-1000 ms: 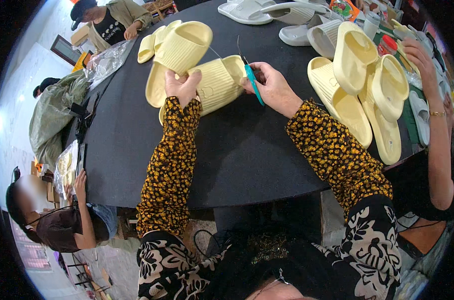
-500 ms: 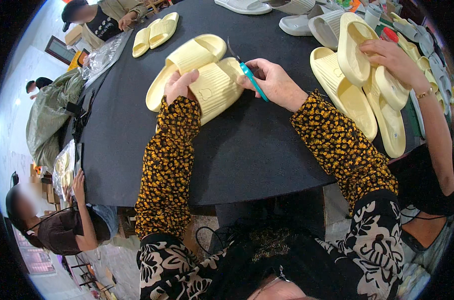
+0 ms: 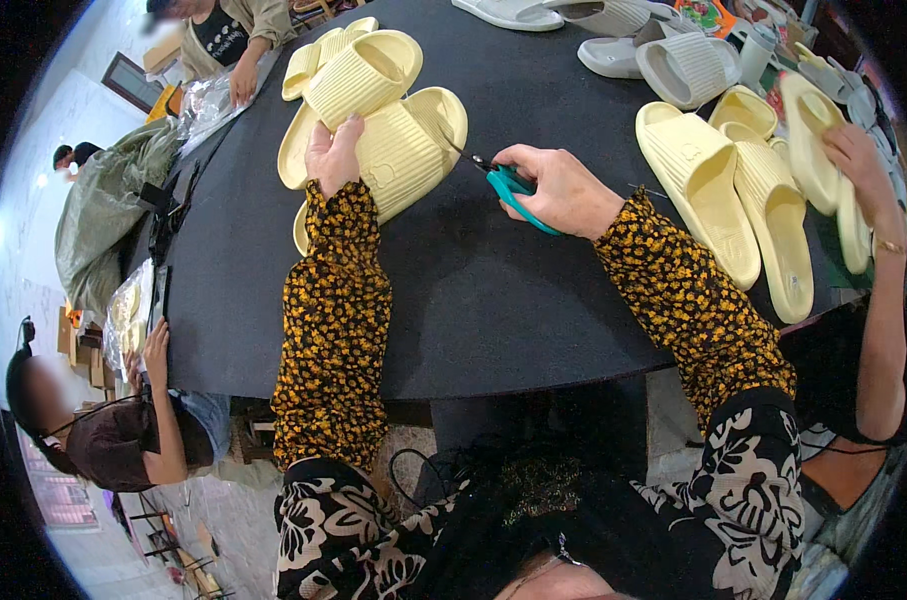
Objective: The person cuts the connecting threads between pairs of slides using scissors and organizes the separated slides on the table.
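Black table (image 3: 503,320), right hand (image 3: 565,192) curled around scissors (image 3: 502,184)

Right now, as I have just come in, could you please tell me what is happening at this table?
The person's left hand holds two yellow slippers at the black table. The right hand holds teal scissors, blades pointing at the nearer slipper; whether they touch it, I cannot tell. At the right, a co-worker's hand is on another yellow slipper. Grey slippers lie further back.
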Motion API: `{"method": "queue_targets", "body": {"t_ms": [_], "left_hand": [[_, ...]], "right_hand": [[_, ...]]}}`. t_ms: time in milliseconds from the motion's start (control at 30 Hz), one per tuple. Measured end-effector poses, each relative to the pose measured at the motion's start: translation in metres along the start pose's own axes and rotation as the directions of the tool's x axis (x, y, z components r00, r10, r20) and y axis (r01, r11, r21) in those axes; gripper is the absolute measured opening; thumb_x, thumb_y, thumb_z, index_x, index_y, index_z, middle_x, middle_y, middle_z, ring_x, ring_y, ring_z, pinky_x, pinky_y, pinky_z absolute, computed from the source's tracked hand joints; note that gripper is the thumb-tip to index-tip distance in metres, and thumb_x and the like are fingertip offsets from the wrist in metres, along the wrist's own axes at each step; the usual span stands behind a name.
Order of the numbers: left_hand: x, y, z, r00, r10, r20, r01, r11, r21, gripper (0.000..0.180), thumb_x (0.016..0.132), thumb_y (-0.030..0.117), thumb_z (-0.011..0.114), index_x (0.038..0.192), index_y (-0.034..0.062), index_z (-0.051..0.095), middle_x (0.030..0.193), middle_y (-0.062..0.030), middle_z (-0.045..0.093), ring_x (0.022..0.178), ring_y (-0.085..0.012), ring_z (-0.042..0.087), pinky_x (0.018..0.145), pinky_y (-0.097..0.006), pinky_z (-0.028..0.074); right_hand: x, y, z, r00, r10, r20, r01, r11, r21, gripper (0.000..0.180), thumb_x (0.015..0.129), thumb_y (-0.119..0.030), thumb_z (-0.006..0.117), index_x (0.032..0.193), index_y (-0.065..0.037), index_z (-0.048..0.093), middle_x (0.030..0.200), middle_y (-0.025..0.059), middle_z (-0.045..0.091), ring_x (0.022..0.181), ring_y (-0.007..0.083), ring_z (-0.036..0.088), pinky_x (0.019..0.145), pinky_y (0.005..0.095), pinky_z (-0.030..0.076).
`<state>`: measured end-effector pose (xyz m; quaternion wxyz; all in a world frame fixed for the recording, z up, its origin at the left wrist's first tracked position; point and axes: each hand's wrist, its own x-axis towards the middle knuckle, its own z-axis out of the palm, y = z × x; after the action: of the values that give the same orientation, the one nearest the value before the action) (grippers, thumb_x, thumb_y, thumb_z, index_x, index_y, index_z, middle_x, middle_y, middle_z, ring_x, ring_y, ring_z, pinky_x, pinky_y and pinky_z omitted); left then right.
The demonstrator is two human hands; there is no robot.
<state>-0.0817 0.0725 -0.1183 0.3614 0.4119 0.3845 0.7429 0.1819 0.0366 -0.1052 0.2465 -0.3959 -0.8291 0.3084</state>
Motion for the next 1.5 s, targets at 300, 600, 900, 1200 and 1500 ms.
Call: {"method": "queue_targets", "body": {"t_ms": [300,600,900,1200,1500], "left_hand": [[0.001,0.010,0.002,0.999,0.028,-0.016,-0.028,0.998,0.055,0.029,0.083,0.005,0.059,0.111,-0.0030,0.054,0.102,-0.0095,0.063,0.089,-0.0142,0.060,0.078,-0.025,0.046],[-0.003,0.019,0.009,1.000,0.003,0.020,-0.002,0.999,-0.046,0.030,0.082,0.005,0.060,0.112,-0.0010,0.055,0.101,-0.0084,0.064,0.088,-0.0140,0.061,0.079,-0.025,0.047],[-0.005,0.016,0.012,0.992,-0.036,0.122,0.044,0.997,-0.067,0.034,0.083,0.005,0.059,0.115,-0.0017,0.054,0.104,-0.0096,0.063,0.091,-0.0144,0.060,0.081,-0.025,0.046],[-0.005,0.017,0.011,0.991,-0.024,0.131,0.026,1.000,-0.014,0.034,0.083,0.006,0.059,0.115,-0.0019,0.053,0.106,-0.0094,0.061,0.093,-0.0144,0.059,0.083,-0.026,0.045],[-0.006,0.020,0.015,0.991,-0.020,0.133,0.025,0.999,-0.037,0.032,0.083,0.006,0.059,0.114,-0.0017,0.054,0.105,-0.0103,0.061,0.093,-0.0145,0.059,0.083,-0.027,0.045]], "right_hand": [[0.004,-0.017,0.002,0.998,0.021,0.066,-0.017,0.998,-0.064,0.045,0.075,-0.009,0.065,0.115,0.000,0.047,0.087,0.0149,0.062,0.079,0.0206,0.064,0.072,0.0322,0.050],[0.003,-0.019,0.004,1.000,0.001,-0.022,-0.004,0.985,-0.170,0.042,0.073,-0.019,0.068,0.108,0.000,0.053,0.080,0.0142,0.063,0.076,0.0224,0.065,0.072,0.0325,0.051],[0.003,-0.025,0.001,1.000,-0.008,-0.009,0.006,0.990,-0.144,0.044,0.074,-0.020,0.067,0.109,0.001,0.052,0.085,0.0174,0.064,0.080,0.0253,0.065,0.076,0.0340,0.051],[0.003,-0.026,0.002,0.999,-0.014,-0.030,0.011,0.994,-0.109,0.045,0.074,-0.020,0.068,0.110,0.002,0.052,0.086,0.0173,0.064,0.080,0.0258,0.065,0.075,0.0338,0.051],[0.005,-0.025,-0.002,0.997,-0.051,-0.064,0.045,0.995,-0.087,0.041,0.075,-0.018,0.067,0.107,0.002,0.052,0.084,0.0145,0.065,0.079,0.0219,0.066,0.073,0.0321,0.051]]}}
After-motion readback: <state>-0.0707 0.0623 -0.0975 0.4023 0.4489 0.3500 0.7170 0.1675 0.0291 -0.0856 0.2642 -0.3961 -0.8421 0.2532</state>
